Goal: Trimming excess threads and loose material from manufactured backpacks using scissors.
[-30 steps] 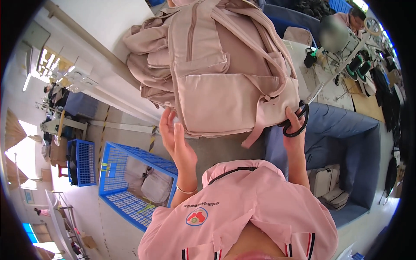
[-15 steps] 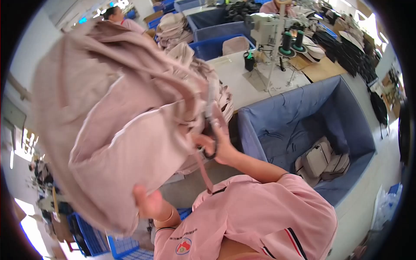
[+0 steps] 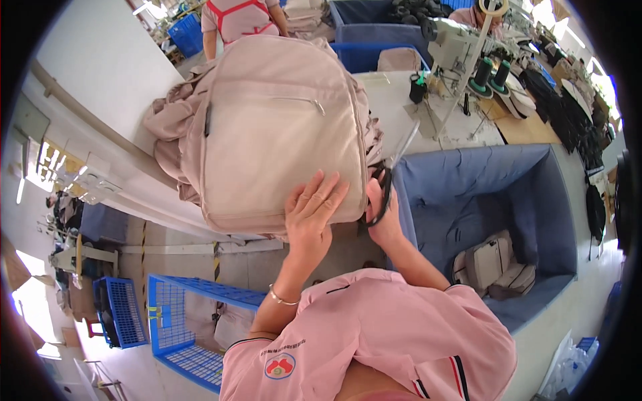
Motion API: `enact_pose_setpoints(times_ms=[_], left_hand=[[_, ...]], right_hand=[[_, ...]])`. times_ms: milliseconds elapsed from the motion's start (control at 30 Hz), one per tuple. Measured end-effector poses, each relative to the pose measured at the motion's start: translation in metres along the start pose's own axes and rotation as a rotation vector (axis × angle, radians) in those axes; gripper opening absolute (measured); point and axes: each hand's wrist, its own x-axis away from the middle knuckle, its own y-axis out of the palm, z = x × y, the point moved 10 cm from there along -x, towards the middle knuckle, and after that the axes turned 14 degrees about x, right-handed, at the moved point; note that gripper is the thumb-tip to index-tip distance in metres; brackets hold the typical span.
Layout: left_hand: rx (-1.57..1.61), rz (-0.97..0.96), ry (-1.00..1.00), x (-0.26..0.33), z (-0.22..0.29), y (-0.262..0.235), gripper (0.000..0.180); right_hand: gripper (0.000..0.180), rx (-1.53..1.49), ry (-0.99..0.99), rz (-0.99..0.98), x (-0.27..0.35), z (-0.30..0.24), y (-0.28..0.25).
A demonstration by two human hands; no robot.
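A pale pink backpack [image 3: 267,150] lies in front of me with its zipped front panel facing up. My left hand [image 3: 311,210] rests flat on the lower part of that panel, fingers stretched out, gripping nothing. Beside the bag's lower right edge, my right hand [image 3: 386,224] is closed around the black handles of a pair of scissors [image 3: 384,190], whose blades point up and away. Part of the right hand's fingers is hidden behind the handles and the bag's edge. More pink fabric [image 3: 177,127] bunches out at the bag's left side.
A large blue-lined bin [image 3: 441,174] at right holds several light bags [image 3: 495,264]. Beyond is a worktable [image 3: 388,100] with a sewing machine [image 3: 455,43] and thread cones. A blue plastic crate [image 3: 194,281] stands at lower left. Another person [image 3: 244,17] is at the far side.
The backpack, raised and tilted with its straps showing, has come down and now lies front panel up. My left hand has shifted from its lower edge onto the panel. The scissors stay in my right.
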Motion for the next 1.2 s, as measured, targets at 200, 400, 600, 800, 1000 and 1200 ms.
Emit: enact_pose_setpoints(times_ms=[200,400,600,800,1000,1200], left_hand=[[0.055,-0.287,-0.083,0.027,0.000,0.034,0.047],[-0.170,0.472,-0.102,0.006,-0.027,-0.132,0.051],[0.399,0.682,-0.547,0.047,-0.161,-0.139,0.055],[0.980,0.790,-0.744,0.074,-0.180,-0.104,0.053],[1.095,0.878,-0.698,0.079,-0.173,-0.122,0.051],[1.132,0.865,-0.658,0.087,-0.186,-0.120,0.051]], right_hand=[[0.043,-0.118,0.324,-0.152,-0.002,0.044,-0.009],[0.046,0.083,0.262,-0.320,-0.002,0.016,-0.026],[0.050,0.174,-0.036,-0.530,-0.004,-0.011,-0.011],[0.037,0.127,0.076,-0.449,-0.020,0.008,-0.019],[0.035,0.194,0.213,-0.349,-0.026,0.004,-0.020],[0.055,0.879,-0.107,-0.319,-0.021,-0.019,-0.047]])
